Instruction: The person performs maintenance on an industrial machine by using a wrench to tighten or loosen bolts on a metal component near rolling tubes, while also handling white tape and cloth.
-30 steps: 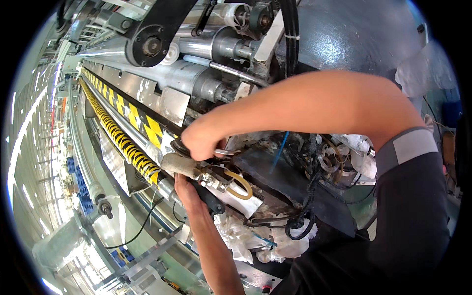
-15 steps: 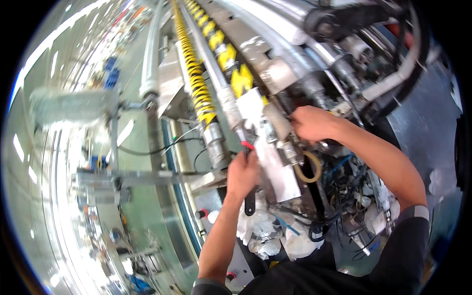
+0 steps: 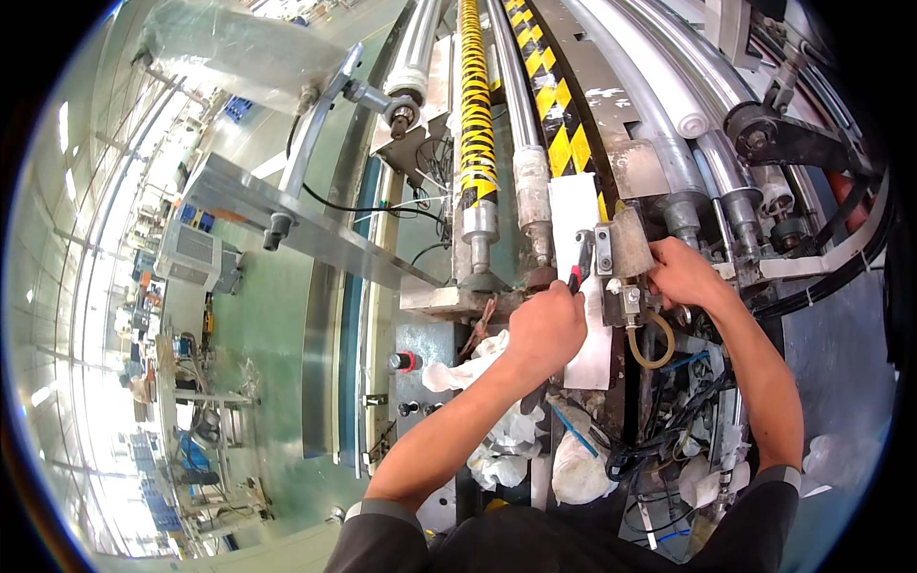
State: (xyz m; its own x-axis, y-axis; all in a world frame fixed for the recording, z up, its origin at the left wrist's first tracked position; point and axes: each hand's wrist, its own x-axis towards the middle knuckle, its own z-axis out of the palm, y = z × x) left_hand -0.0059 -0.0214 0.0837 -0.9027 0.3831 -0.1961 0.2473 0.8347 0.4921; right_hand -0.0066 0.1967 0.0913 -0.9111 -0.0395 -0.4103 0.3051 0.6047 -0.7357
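My left hand (image 3: 549,329) is closed round the handle of a wrench (image 3: 576,275) with a black and red grip. Its metal head reaches up beside a small metal bracket (image 3: 603,250), over a white paper strip (image 3: 573,205). My right hand (image 3: 683,274) sits on the far side of a worn beige cylinder-shaped part (image 3: 631,244), fingers curled in behind it; what they grip is hidden. Below that part, a brass-coloured fitting (image 3: 630,304) joins a looped yellowish tube (image 3: 652,363).
Long rollers (image 3: 659,86) and a yellow-black striped bar (image 3: 476,115) run away from me. Crumpled white rags (image 3: 506,444) and tangled black cables (image 3: 659,430) lie below my hands. A metal arm (image 3: 315,229) juts out left, above the green floor (image 3: 277,382).
My left hand has moved up with the wrench, bringing its head beside the bracket. My right hand stays behind the cylinder-shaped part. The whole view has turned and shifted.
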